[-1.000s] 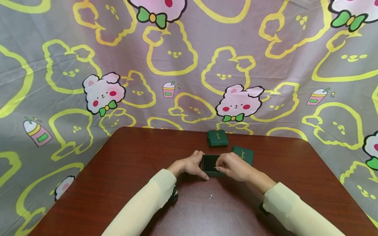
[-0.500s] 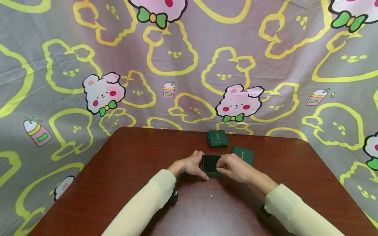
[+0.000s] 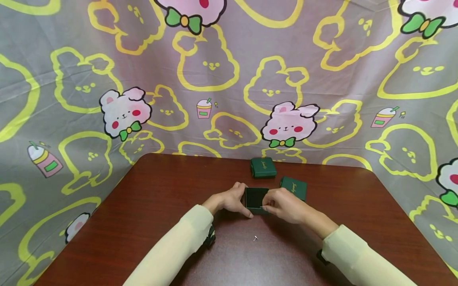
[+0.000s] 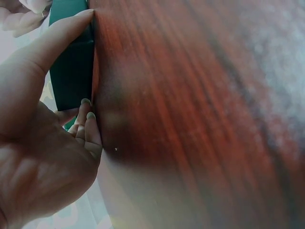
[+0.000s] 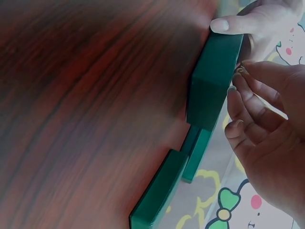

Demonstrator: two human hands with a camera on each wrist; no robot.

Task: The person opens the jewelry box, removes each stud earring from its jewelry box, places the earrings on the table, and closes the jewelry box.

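Note:
A dark green box (image 3: 255, 197) with a black inside faces up, lidless, in the middle of the table. My left hand (image 3: 233, 200) holds it from the left, thumb along the front wall and fingers around the other side. Over its front right corner is my right hand (image 3: 282, 203), thumb and forefinger pinching a tiny shiny metal piece (image 5: 239, 70) too small to identify. In the right wrist view the other fingers hang loosely curled beside the box's rim. A small silvery piece (image 3: 255, 238), like a stud earring, lies on the table in front of the box.
Two flat green pieces with gold lettering lie behind: one (image 3: 263, 167) near the table's back edge, the other (image 3: 295, 188) right behind my right hand. The reddish-brown wooden table (image 3: 171, 178) ends at a cloth backdrop (image 3: 229, 119) with cartoon prints.
My right hand has shifted slightly toward the box's front right corner, still pinching the tiny piece. The left hand and the box stay where they were.

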